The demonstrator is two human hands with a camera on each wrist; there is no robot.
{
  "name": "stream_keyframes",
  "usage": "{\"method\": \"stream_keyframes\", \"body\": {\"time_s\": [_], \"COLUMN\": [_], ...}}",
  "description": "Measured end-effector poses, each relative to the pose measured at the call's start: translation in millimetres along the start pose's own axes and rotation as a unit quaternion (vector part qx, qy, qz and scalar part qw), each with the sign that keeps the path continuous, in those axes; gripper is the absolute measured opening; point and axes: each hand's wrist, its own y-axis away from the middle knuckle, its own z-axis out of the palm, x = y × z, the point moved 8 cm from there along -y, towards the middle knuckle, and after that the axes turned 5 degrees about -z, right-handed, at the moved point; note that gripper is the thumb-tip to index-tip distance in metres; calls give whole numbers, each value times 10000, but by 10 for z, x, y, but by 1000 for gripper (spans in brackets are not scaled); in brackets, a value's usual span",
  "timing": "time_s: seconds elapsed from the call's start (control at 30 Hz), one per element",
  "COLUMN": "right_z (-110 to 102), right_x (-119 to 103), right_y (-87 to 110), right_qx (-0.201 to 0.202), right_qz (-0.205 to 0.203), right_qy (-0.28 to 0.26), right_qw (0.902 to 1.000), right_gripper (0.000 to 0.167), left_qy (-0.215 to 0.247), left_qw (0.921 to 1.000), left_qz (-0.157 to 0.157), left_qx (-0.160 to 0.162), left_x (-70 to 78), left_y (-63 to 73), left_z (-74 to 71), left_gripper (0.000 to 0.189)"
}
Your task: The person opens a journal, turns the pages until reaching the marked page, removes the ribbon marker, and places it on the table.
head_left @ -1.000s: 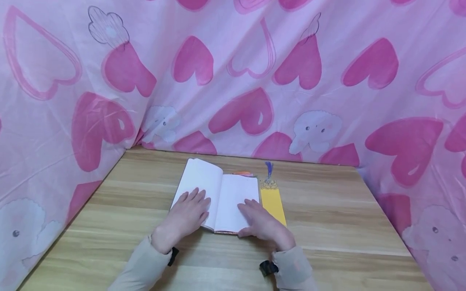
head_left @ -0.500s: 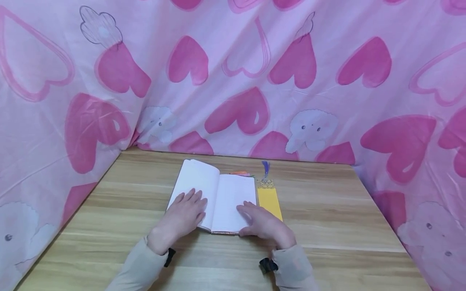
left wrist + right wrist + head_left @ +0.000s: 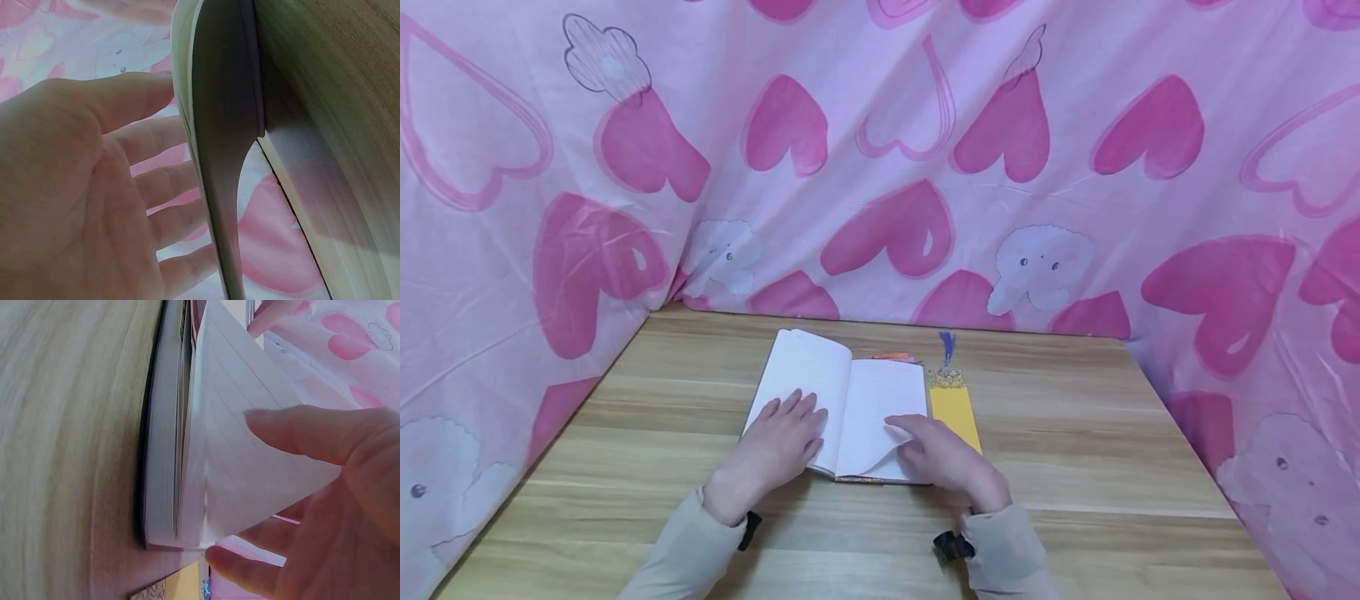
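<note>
An open notebook (image 3: 880, 408) with pale pages lies on the wooden table. My left hand (image 3: 782, 437) rests with fingers spread on its left-hand page (image 3: 812, 358). At the lower right corner, my right hand (image 3: 943, 450) pinches a lined page (image 3: 250, 431), thumb on one side and fingers on the other. That corner is bent up off the stack beneath, as the right wrist view shows. Just right of the notebook lies a yellow bookmark (image 3: 953, 408) with a lacy gold top and a blue tassel (image 3: 947, 348), partly hidden by my right hand.
Small orange and pink pieces (image 3: 895, 357) stick out behind the notebook's top edge. A pink heart-printed cloth (image 3: 880, 167) hangs round the back and sides of the table (image 3: 1097, 467).
My right hand has taken the right page's lower corner and raised it; earlier the page lay flat under it. My left hand stays on the left page. The head view shifted slightly.
</note>
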Motion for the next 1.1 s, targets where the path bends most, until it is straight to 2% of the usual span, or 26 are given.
{"method": "stream_keyframes", "body": {"time_s": [0.27,0.43,0.57,0.7,0.9,1.0,1.1], "right_z": [-152,-239,-273,-243,-107,-45,-6], "right_x": [-55,-84,-98,-144,-282,-343,-394], "right_y": [10,-9,-25,-53,-111,-129,-138], "right_qx": [1051,1737,2125,2264,2039,1953,1889], "right_qz": [113,104,196,115,-117,-146,-154], "right_qy": [-103,-185,-553,-1496,-3303,-3707,-3815], "right_qw": [9943,9846,9754,9624,9215,9079,9047], "right_gripper": [48,50,63,69,77,81,79], "left_qy": [32,22,60,106,-22,-87,-96], "left_qw": [10000,10000,9999,9998,9999,9999,9999], "left_qz": [8,27,17,5,14,32,40], "left_qx": [-91,-39,-80,-150,-102,-90,-78], "left_x": [6,-2,-9,-9,2,18,35], "left_y": [5,10,11,10,7,14,23], "left_z": [0,-10,-10,-11,-15,-24,-39], "left_gripper": [42,41,41,42,41,41,42]}}
